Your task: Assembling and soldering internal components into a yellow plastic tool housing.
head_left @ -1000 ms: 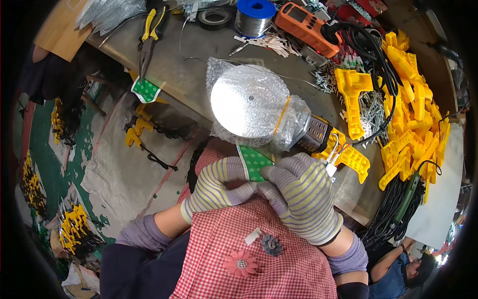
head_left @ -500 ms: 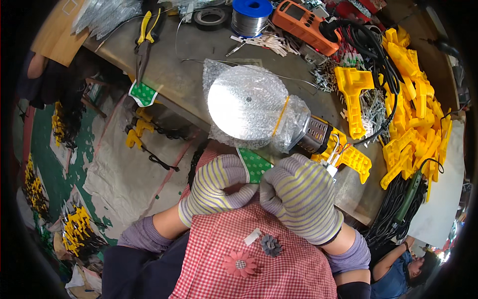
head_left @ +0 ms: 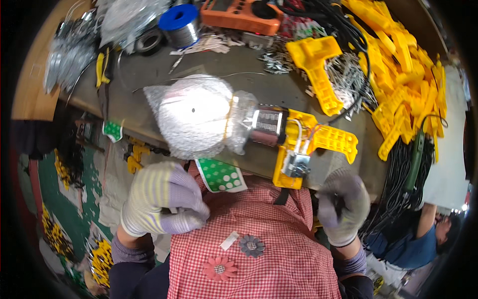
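Observation:
My left hand (head_left: 167, 199), in a striped knit glove, is closed in a loose curl over the apron, left of a green sheet of round stickers (head_left: 221, 172). The sheet juts out from the table edge, its exposed corner showing white dots. On the table lies a lamp-like tool: a bubble-wrapped round head (head_left: 194, 114), a vented metal collar (head_left: 269, 124) and an opened yellow handle shell (head_left: 326, 139) with bare wires and a small metal switch (head_left: 297, 164). My right hand (head_left: 343, 207), gloved too, is curled below the handle. Whatever either hand's fingers hold is hidden.
Yellow-handled pliers (head_left: 103, 74) rest at the table's left edge near another green sticker piece (head_left: 113, 130). Behind are a solder wire spool (head_left: 179, 25), an orange meter (head_left: 241, 15) and black cables. Yellow shells (head_left: 408, 89) pile up at right; a person (head_left: 408, 239) sits beyond.
My hands have parted from the green sheet, the left going left and the right going right. The sheet now rests at the table edge. The view has shifted, showing more of the handle.

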